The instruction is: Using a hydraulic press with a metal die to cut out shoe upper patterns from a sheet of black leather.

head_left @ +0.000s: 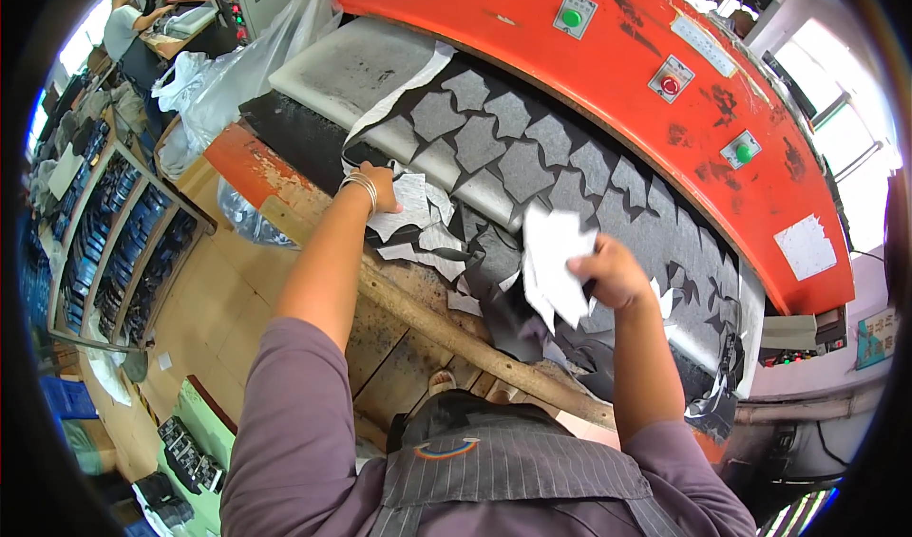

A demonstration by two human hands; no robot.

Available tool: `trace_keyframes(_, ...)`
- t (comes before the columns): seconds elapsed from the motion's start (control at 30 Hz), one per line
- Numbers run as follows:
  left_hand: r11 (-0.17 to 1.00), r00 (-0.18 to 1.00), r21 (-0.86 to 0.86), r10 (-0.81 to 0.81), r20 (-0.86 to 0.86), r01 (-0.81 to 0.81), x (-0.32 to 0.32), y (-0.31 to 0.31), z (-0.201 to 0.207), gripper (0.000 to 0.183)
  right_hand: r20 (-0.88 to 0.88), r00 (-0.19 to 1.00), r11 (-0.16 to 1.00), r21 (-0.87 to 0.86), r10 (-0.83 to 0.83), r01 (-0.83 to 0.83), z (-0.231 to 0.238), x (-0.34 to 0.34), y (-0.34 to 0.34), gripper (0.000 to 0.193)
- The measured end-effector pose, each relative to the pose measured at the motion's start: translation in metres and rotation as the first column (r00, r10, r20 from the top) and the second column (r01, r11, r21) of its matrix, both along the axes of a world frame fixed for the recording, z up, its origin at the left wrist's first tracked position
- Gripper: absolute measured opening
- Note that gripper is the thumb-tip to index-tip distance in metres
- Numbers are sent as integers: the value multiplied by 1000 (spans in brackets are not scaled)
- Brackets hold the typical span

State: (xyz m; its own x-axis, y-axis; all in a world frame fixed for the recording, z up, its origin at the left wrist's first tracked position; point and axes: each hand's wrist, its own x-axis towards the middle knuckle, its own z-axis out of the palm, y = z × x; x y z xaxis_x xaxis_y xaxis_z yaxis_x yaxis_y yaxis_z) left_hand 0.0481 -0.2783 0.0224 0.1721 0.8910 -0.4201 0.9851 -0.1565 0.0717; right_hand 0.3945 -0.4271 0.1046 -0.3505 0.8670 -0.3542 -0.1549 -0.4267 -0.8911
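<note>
My right hand (613, 271) pinches a small stack of white cut pieces (556, 263), slightly blurred, above the near edge of the grey material. On the left, my left hand (372, 186), with bangles at the wrist, is closed at the edge of another bunch of white cut pieces (408, 205). Scraps with white and dark faces (432, 243) lie below that hand. Beyond both hands, a dark grey sheet (527, 169) lies on a pale cutting board (389, 138), with angular shapes cut in it and dark gaps between them.
An orange-red machine beam (608, 43) with green and red buttons spans the far side. Clear plastic (275, 62) hangs at its left end. A rack of blue and dark items (114, 243) stands at left. Another person (133, 38) works in the far left background.
</note>
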Motion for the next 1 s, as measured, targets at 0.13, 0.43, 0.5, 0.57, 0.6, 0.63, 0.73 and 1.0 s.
trace_keyframes(0.13, 999, 999, -42, -8, -51, 6, 5, 6, -5, 83, 778, 589, 959, -55, 217, -280, -66, -3, -27, 63)
trace_keyframes(0.43, 926, 925, -40, 376, 53, -374, 0, -8, -37, 77, 880, 440, 935, -13, 180, -355, -76, -1, -23, 83)
trace_keyframes(0.5, 946, 948, 86, 303, 99, -312, 16, -25, -24, 75, 943, 327, 902, 84, 66, -424, -83, 14, -20, 83)
trace_keyframes(0.57, 891, 907, 169, 414, 84, -422, -28, -63, -57, 74, 960, 263, 797, 85, 94, -598, -99, 1, -38, 80)
trace_keyframes(0.6, 914, 910, 48, 393, 128, -402, 11, -63, -60, 67, 953, 301, 806, 193, -19, -559, -119, 32, -49, 79)
trace_keyframes(0.63, 916, 900, -75, 401, 170, -394, 30, -70, -64, 59, 907, 417, 809, 204, 55, -550, -107, 43, -61, 79)
trace_keyframes(0.73, 758, 694, -148, 644, 321, -635, 81, -77, -37, 62, 862, 500, 978, 18, 90, -207, -49, 36, -102, 62)
trace_keyframes(1.0, 667, 584, 216, 394, 710, -713, 72, -108, -35, 33, 770, 637, 888, 263, 41, -376, -69, 57, -80, 42)
